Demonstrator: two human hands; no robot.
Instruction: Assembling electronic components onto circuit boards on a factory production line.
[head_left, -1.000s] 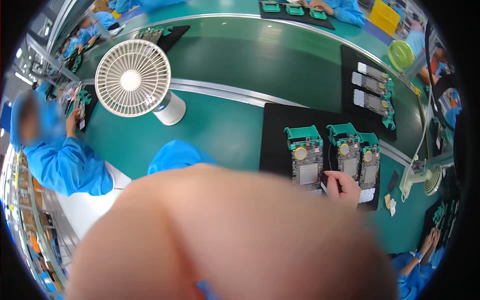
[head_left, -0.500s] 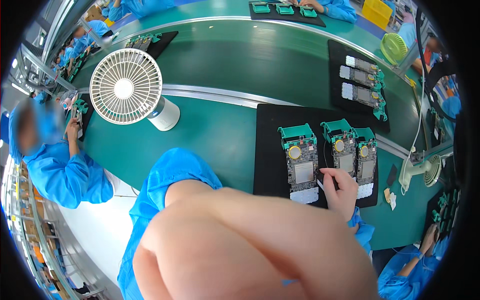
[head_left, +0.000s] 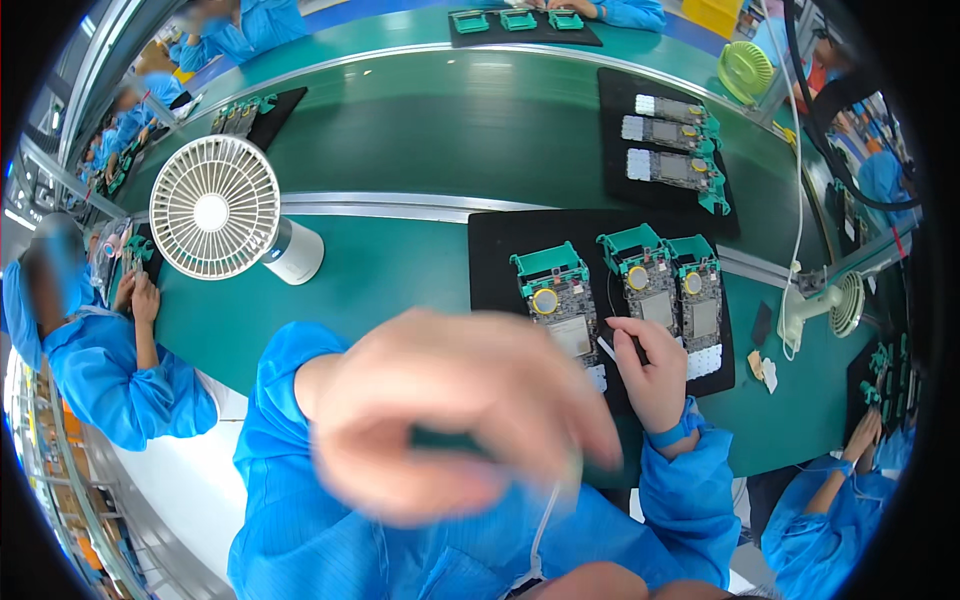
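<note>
1. Three long gray circuit boards (head_left: 653, 303) lie at 3 o'clock from the middle, side by side on a black mat (head_left: 490, 250).
2. The left and middle boards run from 11 to 5 o'clock. The right one runs almost from 12 to 6. Their green ends (head_left: 548, 262) point up and away from the person.
3. Each board has one round yellow spot (head_left: 692, 283). White ends (head_left: 703, 360) show on the left and right boards.
4. The right hand (head_left: 655, 375), at 4 o'clock, has bent fingers beside a thin white strip (head_left: 607, 348). I cannot tell if it pinches it.
5. The left hand (head_left: 450, 400), between 6 and 7, is blurry. Its fingers curl with a gap, hiding part of the mat. I cannot tell if it holds anything.
6. At 2 o'clock, a far mat (head_left: 615, 92) has three more boards (head_left: 672, 135), green ends toward 3. At 12, three green frames (head_left: 518, 20) sit on another mat.
7. I count three fans: white (head_left: 213, 210) near 10, green (head_left: 745, 72) between 1 and 2, pale (head_left: 825, 305) at 3.
8. The table (head_left: 400, 260) is green, with a silver rail (head_left: 400, 206). A person in blue (head_left: 110, 385) sits at 9.
</note>
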